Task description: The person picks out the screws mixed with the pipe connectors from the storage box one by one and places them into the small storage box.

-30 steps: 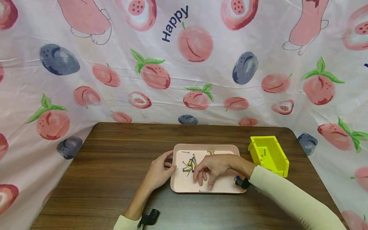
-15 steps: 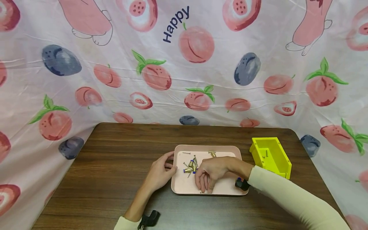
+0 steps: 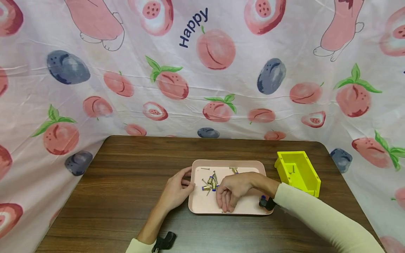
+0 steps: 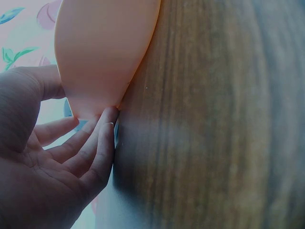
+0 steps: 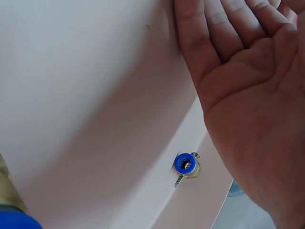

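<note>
A: Head view first. How do your hands sit?

B: Your left hand [image 3: 176, 189] holds the pink tray [image 3: 197, 203] at its left edge, thumb on the rim. Your right hand [image 3: 233, 189] reaches over it, fingers bunched and bent down by the near edge. The end of a screw [image 3: 223, 212] shows just beside your fingertips; whether you pinch it, I cannot tell.

A: And around them?

B: Brass fittings [image 3: 206, 188] with blue collars lie among loose screws [image 3: 215, 175], between your right hand and the tray's left edge. The yellow bin [image 3: 311, 172] stands near the worktop's [image 3: 126, 168] far right corner.

A: Your left wrist view?

B: Your thumb hooks over the rim, and your fingertips touch the tray's outer wall, down near the worktop.

A: And the right?

B: Your palm fills one side; the fingertips run out of frame, hiding your grip. One blue-collared fitting [image 5: 187, 164] lies by the tray's wall, a screw against it.
</note>
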Demonstrator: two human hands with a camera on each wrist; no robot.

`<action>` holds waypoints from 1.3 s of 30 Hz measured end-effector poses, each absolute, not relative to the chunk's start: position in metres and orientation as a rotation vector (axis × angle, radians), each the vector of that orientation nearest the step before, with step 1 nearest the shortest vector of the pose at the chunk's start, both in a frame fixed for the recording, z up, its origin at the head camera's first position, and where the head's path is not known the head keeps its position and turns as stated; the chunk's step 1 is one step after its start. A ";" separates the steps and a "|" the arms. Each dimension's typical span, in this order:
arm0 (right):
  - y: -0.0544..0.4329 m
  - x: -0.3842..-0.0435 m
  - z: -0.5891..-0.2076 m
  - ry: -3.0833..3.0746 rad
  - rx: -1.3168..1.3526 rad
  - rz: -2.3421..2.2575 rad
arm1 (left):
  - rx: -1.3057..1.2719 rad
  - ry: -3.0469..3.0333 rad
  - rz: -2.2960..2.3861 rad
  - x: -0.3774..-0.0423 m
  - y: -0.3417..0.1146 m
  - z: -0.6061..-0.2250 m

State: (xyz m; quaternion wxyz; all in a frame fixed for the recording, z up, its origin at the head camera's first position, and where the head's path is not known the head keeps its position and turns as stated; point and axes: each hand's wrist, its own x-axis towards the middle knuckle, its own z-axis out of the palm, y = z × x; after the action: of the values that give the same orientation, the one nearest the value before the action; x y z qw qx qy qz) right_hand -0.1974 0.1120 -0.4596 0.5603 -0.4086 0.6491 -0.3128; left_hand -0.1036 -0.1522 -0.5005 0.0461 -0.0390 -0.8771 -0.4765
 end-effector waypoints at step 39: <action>0.105 -0.192 -0.460 1.504 -1.024 -0.586 | -0.148 -2.663 -1.486 -0.100 -0.151 -0.502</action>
State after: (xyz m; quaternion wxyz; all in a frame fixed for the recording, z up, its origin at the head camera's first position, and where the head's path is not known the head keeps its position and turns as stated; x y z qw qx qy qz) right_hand -0.1923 0.1048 -0.4596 0.5771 -0.4377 0.6424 -0.2502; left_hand -0.1004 -0.1513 -0.5022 0.0442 -0.0483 -0.8714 -0.4862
